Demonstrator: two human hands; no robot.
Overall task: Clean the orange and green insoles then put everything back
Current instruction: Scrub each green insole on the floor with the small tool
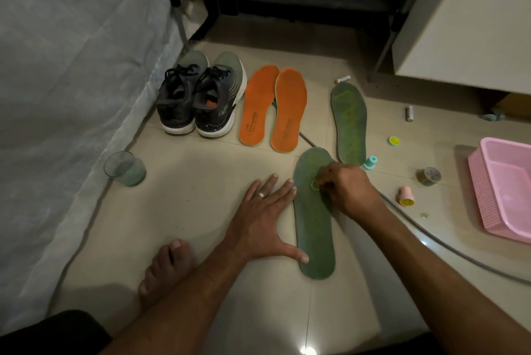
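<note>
A green insole [314, 228] lies lengthwise on the tiled floor in front of me. My left hand [264, 219] lies flat beside it, fingers spread, thumb pressing on its heel end. My right hand [346, 189] is curled over the insole's middle; what it holds is hidden, and a light green mark shows at its fingertips. A second green insole [349, 121] with light green squiggles lies farther right. Two orange insoles [273, 107] lie side by side next to a pair of dark sneakers [198, 98].
A glass cup [125, 168] stands at left by the mattress edge. A pink basket [505, 190] sits at right, with small stampers [405, 196], a tape roll [428, 176], a teal cap [370, 162] and batteries [409, 113] scattered nearby. A grey cable [448, 248] crosses the floor. My bare foot [165, 268] rests below.
</note>
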